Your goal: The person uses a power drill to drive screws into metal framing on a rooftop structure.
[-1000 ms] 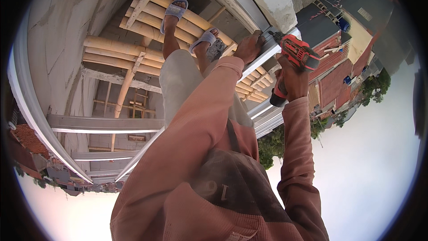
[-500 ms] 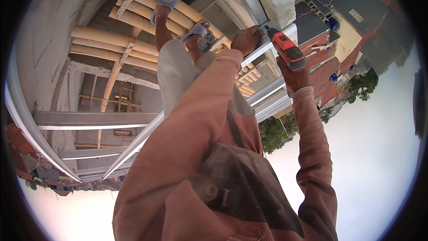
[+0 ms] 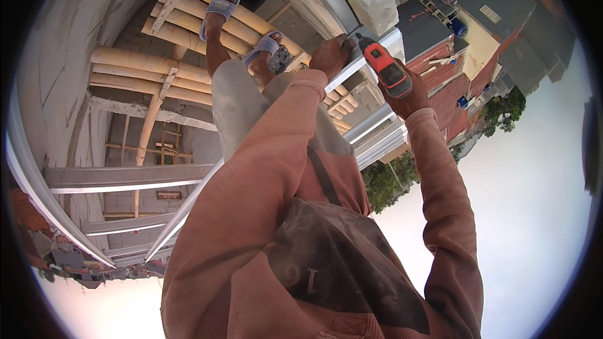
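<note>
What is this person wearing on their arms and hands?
Both arms are covered by long, loose sleeves of a faded salmon-pink top, dusty and creased, ending in ribbed cuffs at the wrists. The left hand and right hand are bare: no gloves, watch or rings can be seen.

My drill (image 3: 391,74): glossy orange plastic | rail (image 3: 370,56): smooth pale metal | poles (image 3: 151,66): raw wood | my sleeves (image 3: 264,150): matt cloth

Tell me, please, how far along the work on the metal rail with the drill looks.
Already done: grey metal beams lie fixed across the bamboo scaffold. In hand: the right hand holds the orange drill, its tip at the metal rail, while the left hand grips that rail beside it. Whether a screw is seated is too small to tell.
</note>
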The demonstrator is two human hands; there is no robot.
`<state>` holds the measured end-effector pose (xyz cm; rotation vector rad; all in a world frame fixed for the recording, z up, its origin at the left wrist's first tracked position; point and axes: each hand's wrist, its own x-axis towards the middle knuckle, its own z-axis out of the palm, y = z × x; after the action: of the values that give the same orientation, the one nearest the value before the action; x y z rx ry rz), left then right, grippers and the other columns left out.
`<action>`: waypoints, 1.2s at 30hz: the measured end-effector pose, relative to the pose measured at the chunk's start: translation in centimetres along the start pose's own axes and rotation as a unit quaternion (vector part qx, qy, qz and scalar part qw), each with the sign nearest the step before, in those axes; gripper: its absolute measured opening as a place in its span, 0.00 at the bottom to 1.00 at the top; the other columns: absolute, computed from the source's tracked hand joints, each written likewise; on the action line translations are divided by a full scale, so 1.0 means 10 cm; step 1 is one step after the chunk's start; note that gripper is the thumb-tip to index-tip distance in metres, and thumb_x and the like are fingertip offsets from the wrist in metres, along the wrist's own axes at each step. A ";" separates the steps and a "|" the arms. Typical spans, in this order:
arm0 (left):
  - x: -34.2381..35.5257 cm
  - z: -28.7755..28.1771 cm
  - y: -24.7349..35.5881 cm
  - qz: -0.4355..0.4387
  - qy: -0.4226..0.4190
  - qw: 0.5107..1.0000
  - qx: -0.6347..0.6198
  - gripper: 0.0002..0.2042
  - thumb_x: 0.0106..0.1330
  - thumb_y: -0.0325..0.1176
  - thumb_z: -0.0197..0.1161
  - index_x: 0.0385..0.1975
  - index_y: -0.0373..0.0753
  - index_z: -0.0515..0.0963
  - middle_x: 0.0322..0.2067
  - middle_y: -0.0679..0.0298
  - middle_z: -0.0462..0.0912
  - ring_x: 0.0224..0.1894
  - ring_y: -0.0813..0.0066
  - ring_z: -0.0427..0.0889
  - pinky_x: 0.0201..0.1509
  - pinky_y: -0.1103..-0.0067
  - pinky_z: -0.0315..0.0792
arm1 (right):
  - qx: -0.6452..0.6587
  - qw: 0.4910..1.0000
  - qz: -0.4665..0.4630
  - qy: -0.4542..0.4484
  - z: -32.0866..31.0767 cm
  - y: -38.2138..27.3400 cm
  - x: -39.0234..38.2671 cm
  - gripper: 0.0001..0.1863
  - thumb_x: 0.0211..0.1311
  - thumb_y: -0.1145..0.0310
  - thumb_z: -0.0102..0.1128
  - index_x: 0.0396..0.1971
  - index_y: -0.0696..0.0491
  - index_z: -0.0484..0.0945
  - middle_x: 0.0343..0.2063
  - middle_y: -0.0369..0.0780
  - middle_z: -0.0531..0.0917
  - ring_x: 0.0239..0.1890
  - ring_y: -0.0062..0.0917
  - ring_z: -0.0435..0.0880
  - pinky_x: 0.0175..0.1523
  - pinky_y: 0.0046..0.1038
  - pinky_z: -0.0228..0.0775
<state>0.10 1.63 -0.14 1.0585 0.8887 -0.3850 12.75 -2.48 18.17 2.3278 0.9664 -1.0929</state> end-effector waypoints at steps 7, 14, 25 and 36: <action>-0.02 -0.02 0.01 0.013 0.002 1.000 0.006 0.21 0.75 0.51 0.53 0.56 0.44 0.80 0.49 0.44 0.85 0.54 0.40 0.82 0.60 0.55 0.73 | 0.002 1.000 0.007 -0.021 -0.04 -0.05 -0.02 0.23 0.59 0.60 0.68 0.54 0.48 0.76 0.38 0.49 0.87 0.43 0.52 0.85 0.47 0.45 0.80; 0.01 0.00 0.00 0.012 0.004 1.000 0.019 0.21 0.75 0.50 0.53 0.55 0.44 0.81 0.46 0.44 0.86 0.53 0.39 0.82 0.60 0.55 0.73 | -0.002 1.000 0.001 -0.024 -0.07 -0.02 0.00 0.26 0.58 0.62 0.69 0.57 0.45 0.76 0.38 0.50 0.87 0.43 0.53 0.85 0.46 0.47 0.81; 0.07 0.08 -0.11 0.037 0.014 0.999 0.001 0.24 0.73 0.53 0.55 0.56 0.40 0.81 0.48 0.39 0.84 0.54 0.38 0.82 0.61 0.55 0.72 | 0.017 0.998 0.006 -0.057 -0.12 0.22 0.15 0.24 0.58 0.52 0.68 0.52 0.47 0.79 0.44 0.49 0.88 0.48 0.51 0.85 0.52 0.48 0.78; 0.12 0.02 -0.10 0.040 0.010 0.999 -0.016 0.27 0.71 0.57 0.54 0.53 0.39 0.83 0.48 0.40 0.85 0.54 0.40 0.82 0.61 0.56 0.72 | 0.370 0.914 0.159 -0.052 -0.32 -0.06 -0.18 0.16 0.55 0.67 0.72 0.42 0.57 0.82 0.28 0.34 0.84 0.25 0.17 0.79 0.31 0.25 0.74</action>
<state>0.27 1.12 -1.59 1.0657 0.8645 -0.2939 13.12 -0.89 21.56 2.8092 0.0931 -1.6088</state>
